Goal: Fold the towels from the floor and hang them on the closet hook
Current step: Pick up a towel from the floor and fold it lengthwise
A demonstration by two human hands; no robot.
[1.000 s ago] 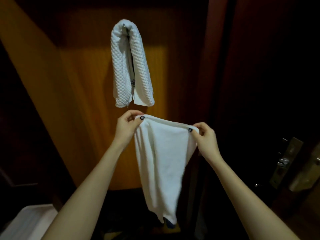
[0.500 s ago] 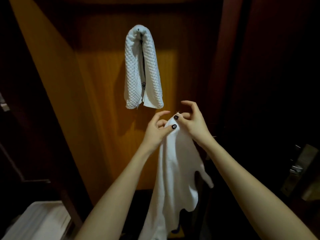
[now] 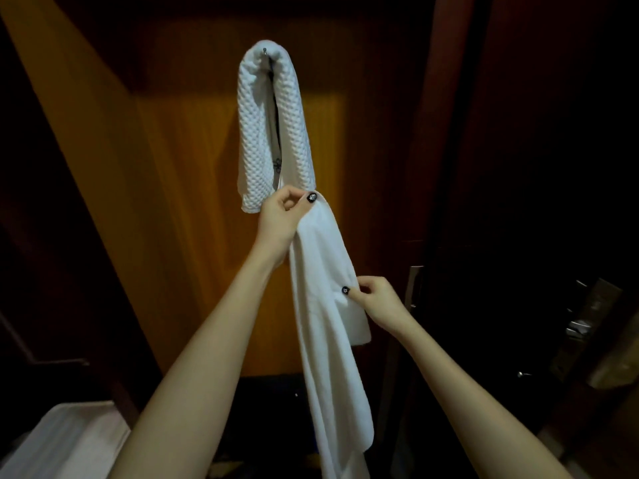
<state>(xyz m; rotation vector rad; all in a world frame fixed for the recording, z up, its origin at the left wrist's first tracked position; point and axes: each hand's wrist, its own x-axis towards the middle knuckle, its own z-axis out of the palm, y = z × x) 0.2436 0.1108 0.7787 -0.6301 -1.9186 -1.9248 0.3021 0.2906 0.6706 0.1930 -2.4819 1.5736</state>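
Observation:
A white waffle-weave towel hangs folded over a small metal hook on the wooden closet panel. Just below it my left hand pinches the top corners of a smooth white towel, which hangs down long and narrow to the bottom of the frame. My right hand is lower, to the right, and pinches that towel's right edge about a third of the way down, where a flap sticks out.
The orange-brown closet panel fills the middle. A dark door with metal latch hardware stands at the right. A white surface sits at the bottom left. The floor below the closet is dark.
The hands brought the towel's two top corners together; the left hand now holds them alone and higher, near the hung towel. The right hand slid down to the towel's right edge.

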